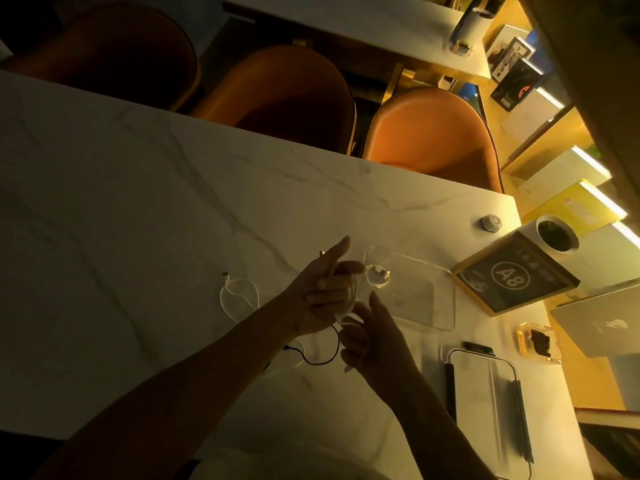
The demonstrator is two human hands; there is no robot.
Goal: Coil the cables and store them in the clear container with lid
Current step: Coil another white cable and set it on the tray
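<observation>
At the centre of the frame I see my left hand [320, 296] raised palm-up, forefinger and thumb stretched out, the other fingers curled around loops of a thin white cable [351, 306]. Just below and right of it my right hand [372, 337] has its fingers loosely bent around the trailing end of that cable; whether it truly pinches it I cannot tell in this dim light.

Directly right of the hands the clear rectangular plastic container [440, 306] sits on the white marbled table [138, 220], with one small coiled white cable [377, 276] already in its near-left corner. Left of the hands a second loose white cable loop [239, 296] lies on the table, and a thin black cable [318, 360] curls beneath my left wrist. At lower right lies the clear lid with dark clasps [485, 393]. Further right stands a black framed sign marked A8 [512, 275], and orange chairs [433, 133] line the upper edge.
</observation>
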